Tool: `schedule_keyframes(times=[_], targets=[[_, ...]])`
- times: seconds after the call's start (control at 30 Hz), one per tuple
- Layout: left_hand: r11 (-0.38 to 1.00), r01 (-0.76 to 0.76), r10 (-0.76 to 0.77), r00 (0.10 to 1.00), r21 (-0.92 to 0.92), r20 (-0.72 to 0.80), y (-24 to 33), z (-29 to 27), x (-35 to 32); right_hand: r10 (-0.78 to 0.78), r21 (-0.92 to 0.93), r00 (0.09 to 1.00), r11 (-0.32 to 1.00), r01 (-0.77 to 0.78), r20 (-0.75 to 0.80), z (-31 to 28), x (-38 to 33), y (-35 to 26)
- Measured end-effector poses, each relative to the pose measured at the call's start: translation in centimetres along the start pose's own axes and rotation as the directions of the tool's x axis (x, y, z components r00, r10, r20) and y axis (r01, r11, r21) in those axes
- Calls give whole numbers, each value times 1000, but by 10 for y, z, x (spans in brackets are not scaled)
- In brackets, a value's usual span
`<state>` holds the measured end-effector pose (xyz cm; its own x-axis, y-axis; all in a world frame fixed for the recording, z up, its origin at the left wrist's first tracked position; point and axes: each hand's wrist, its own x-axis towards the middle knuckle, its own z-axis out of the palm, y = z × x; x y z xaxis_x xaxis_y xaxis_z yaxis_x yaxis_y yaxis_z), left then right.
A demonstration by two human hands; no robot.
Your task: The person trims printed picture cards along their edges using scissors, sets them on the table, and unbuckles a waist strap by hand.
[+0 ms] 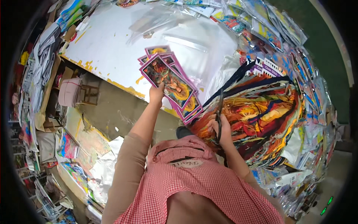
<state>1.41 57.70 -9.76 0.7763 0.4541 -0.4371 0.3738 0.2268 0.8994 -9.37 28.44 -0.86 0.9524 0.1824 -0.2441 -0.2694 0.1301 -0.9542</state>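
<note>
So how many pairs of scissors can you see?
1: the black scissors, held in the right hand, by the big bundle of colourful threads. Others may be hidden.

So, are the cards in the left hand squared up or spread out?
Spread out: the pink-bordered cards overlap at differing angles, corners jutting past one another.

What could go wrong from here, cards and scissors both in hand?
The fanned picture cards in the left hand overlap unevenly; one might slip out.
The right hand holds black scissors near the loose coloured threads; a strand could get snagged or nicked.
Those threads lie spread in many strands, so they may tangle.
</note>
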Motion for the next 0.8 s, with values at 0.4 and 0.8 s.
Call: schedule_keyframes(times=[0.4, 0.8], targets=[[938, -42, -20, 984, 343, 176, 48, -58, 98, 146, -141, 964, 973, -180, -224, 28, 48, -6], [914, -250, -105, 614, 319, 782, 178, -39, 130, -156, -122, 870, 986, 111, -468, 157, 120, -49]])
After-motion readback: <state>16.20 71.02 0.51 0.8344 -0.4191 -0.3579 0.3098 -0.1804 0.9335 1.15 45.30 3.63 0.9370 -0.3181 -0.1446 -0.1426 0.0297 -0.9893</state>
